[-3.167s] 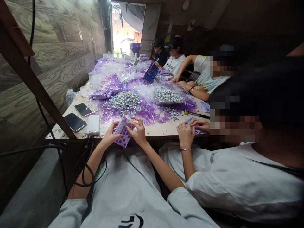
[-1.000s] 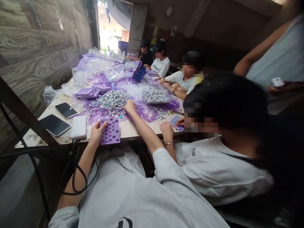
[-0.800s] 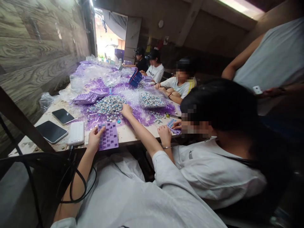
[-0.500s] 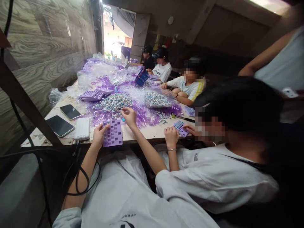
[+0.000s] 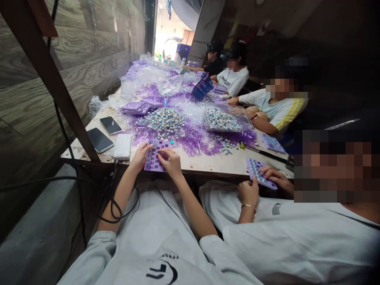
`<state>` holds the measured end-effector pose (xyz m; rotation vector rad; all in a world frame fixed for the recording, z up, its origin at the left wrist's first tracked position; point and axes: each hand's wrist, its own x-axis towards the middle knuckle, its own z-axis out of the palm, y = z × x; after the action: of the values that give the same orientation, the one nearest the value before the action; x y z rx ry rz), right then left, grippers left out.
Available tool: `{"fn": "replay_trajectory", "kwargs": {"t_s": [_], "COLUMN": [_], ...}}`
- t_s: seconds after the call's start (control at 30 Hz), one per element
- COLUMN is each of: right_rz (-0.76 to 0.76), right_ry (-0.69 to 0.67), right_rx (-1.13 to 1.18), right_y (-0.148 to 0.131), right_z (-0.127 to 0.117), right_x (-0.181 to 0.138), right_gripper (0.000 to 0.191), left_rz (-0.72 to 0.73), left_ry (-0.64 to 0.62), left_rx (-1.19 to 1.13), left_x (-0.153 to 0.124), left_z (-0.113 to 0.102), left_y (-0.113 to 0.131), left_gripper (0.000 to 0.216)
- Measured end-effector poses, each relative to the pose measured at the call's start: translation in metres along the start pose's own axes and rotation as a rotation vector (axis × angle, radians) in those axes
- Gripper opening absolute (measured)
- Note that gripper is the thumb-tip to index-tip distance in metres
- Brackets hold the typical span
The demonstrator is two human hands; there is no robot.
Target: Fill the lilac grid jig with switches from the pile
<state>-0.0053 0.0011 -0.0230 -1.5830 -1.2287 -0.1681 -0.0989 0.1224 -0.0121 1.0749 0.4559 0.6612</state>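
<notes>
A purple plastic tray (image 5: 155, 155) with a grid of square cells lies at the near edge of the wooden table (image 5: 213, 162). My left hand (image 5: 140, 155) grips its left side, fingers curled over the edge. My right hand (image 5: 170, 161) rests on the tray's right part, fingertips pinched over a cell; whatever small piece they hold is too small to make out. Just beyond the tray lies a heap of small blue-and-white parts (image 5: 165, 118) on clear purple plastic bits (image 5: 196, 139).
Two phones (image 5: 99, 139) and a white power bank (image 5: 122, 146) lie left of the tray, with cables hanging below. Stacked purple trays (image 5: 135, 107) and a bag of parts (image 5: 222, 119) sit farther back. A co-worker's hands (image 5: 261, 182) hold another tray at right; more people sit along the right side.
My right hand came back from the heap of parts to the tray. The tray stayed in my left hand at the table edge. My view swung right and down.
</notes>
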Motion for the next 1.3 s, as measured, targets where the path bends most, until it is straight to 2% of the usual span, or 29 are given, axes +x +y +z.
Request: {"fn": "replay_trajectory", "kwargs": {"t_s": [0.17, 0.4, 0.57, 0.7, 0.8, 0.97, 1.17, 1.3], "right_rz": [-0.027, -0.05, -0.079, -0.137, -0.124, -0.041, 0.026, 0.071], "right_ry": [-0.073, -0.01, -0.082, -0.138, -0.172, -0.095, -0.025, 0.001], "right_rx": [-0.085, 0.041, -0.04, -0.104, -0.095, 0.033, 0.068, 0.061], "right_y": [-0.003, -0.002, 0.004, 0.006, 0.007, 0.009, 0.007, 0.008], "right_z": [-0.005, 0.007, 0.012, 0.008, 0.005, 0.009, 0.017, 0.003], "right_x": [0.0, 0.004, 0.008, 0.01, 0.013, 0.011, 0.007, 0.013], "right_gripper": [0.017, 0.016, 0.016, 0.018, 0.018, 0.017, 0.015, 0.023], "left_rz": [0.011, 0.036, 0.021, 0.011, 0.01, -0.012, -0.035, -0.04], "left_ry": [-0.07, -0.127, -0.124, -0.153, -0.158, -0.158, -0.15, -0.135], "left_rx": [-0.023, 0.008, -0.041, -0.037, -0.043, -0.07, -0.097, -0.1], "left_x": [-0.006, -0.006, -0.003, -0.001, -0.001, -0.002, -0.002, -0.003], "left_z": [-0.005, -0.011, -0.011, -0.013, -0.013, -0.014, -0.013, -0.012], "left_y": [0.003, -0.001, -0.002, -0.003, -0.004, -0.004, -0.002, -0.002], "left_gripper": [0.034, 0.03, 0.027, 0.026, 0.027, 0.028, 0.028, 0.03]}}
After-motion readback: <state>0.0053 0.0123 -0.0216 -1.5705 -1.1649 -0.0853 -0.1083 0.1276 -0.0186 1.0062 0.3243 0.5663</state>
